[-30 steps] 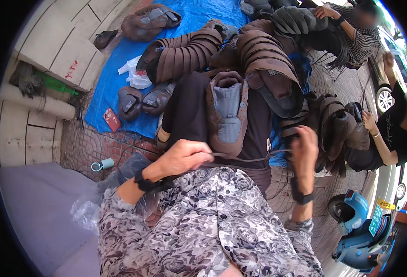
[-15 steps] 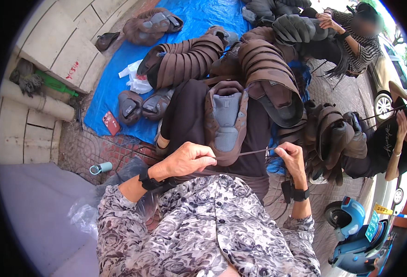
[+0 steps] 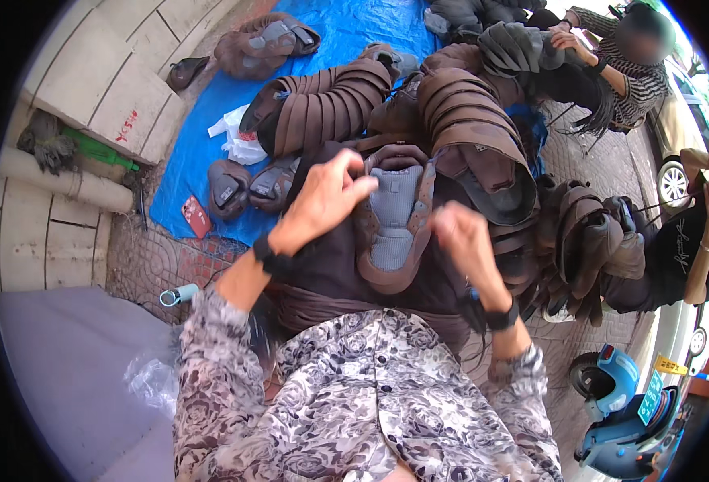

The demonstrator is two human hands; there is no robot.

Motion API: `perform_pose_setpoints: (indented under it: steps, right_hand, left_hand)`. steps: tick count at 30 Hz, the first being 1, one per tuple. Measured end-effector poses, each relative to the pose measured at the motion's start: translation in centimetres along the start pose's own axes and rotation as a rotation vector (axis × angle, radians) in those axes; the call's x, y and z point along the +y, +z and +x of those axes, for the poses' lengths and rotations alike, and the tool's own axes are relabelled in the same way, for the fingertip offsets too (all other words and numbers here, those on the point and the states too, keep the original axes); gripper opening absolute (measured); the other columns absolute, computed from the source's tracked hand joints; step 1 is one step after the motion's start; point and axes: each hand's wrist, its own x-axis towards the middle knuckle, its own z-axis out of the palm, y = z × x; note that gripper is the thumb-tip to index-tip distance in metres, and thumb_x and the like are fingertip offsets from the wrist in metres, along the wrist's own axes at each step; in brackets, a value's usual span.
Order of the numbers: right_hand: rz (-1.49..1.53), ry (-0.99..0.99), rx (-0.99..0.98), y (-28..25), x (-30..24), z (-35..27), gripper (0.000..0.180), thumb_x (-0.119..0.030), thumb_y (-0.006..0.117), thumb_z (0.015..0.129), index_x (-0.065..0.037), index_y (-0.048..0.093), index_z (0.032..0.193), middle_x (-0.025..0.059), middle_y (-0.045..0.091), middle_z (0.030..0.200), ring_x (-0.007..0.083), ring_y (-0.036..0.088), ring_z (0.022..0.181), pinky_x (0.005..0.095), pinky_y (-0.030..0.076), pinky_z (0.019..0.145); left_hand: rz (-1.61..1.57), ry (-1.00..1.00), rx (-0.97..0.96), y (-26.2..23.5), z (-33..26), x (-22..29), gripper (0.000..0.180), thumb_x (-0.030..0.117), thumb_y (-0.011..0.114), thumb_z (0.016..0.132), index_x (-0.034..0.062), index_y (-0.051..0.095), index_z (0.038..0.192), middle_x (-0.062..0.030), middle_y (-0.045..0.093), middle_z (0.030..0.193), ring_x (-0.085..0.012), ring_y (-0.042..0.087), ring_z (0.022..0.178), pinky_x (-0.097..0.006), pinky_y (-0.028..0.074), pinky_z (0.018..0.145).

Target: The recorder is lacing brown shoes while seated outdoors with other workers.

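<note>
A brown shoe upper (image 3: pixel 390 269) with a grey mesh tongue (image 3: pixel 391 209) rests across my lap, its toe end toward me and its collar pointing away. My left hand (image 3: pixel 330 197) is at its upper left edge, fingers curled and thumb reaching toward the tongue; whatever they grip is hidden. Just off the right edge of the upper, beside the eyelet row, is my right hand (image 3: pixel 463 237), smeared by motion. No lace can be made out between the hands. Both wrists wear black bands.
Nested rows of brown shoe uppers (image 3: pixel 330 108) lie on a blue tarp (image 3: pixel 190 173), with another stack (image 3: pixel 475 112) at my right knee. A red phone (image 3: pixel 196 217) and a pale blue tumbler (image 3: pixel 179 295) lie at left. Co-workers sit at right, near a blue scooter (image 3: pixel 627 430).
Both hands have moved up and away from me to the sides of the shoe upper. The dark lace that was stretched between them no longer shows there.
</note>
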Motion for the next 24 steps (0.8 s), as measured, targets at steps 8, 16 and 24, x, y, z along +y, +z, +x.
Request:
perform_pose_setpoints:
  steps: [8, 16, 24]
  right_hand:
    - [-0.357, 0.05, 0.471, 0.7, 2.6, 8.3, 0.035, -0.032, 0.055, 0.088, 0.0, 0.067, 0.08, 0.0204, 0.059, 0.064, 0.031, 0.059, 0.059, 0.0378, 0.044, 0.059]
    - [-0.328, -0.093, 0.392, 0.9, 4.1, 5.5, 0.022, -0.021, 0.057, 0.087, -0.002, 0.066, 0.093, 0.0135, 0.061, 0.078, 0.0241, 0.059, 0.063, 0.0325, 0.044, 0.06]
    - [-0.3, 0.149, 0.232, -2.3, 2.8, 3.9, 0.022, -0.015, 0.056, 0.089, 0.002, 0.064, 0.1, 0.0084, 0.062, 0.077, 0.0114, 0.057, 0.07, 0.0258, 0.046, 0.062]
  left_hand:
    - [-0.228, -0.273, -0.289, 2.1, 5.3, -2.6, 0.041, 0.027, 0.065, 0.082, -0.0044, 0.05, 0.103, -0.0109, 0.056, 0.065, -0.0156, 0.057, 0.048, -0.029, 0.047, 0.043]
    - [-0.114, -0.153, -0.289, 2.9, 3.5, -1.3, 0.041, 0.022, 0.068, 0.079, -0.0044, 0.05, 0.106, -0.0088, 0.057, 0.068, -0.0146, 0.058, 0.049, -0.027, 0.047, 0.043]
    - [0.067, 0.171, -0.016, 1.5, 3.8, -2.8, 0.026, 0.017, 0.068, 0.078, -0.0019, 0.058, 0.093, -0.012, 0.058, 0.073, -0.0174, 0.057, 0.063, -0.031, 0.046, 0.059]
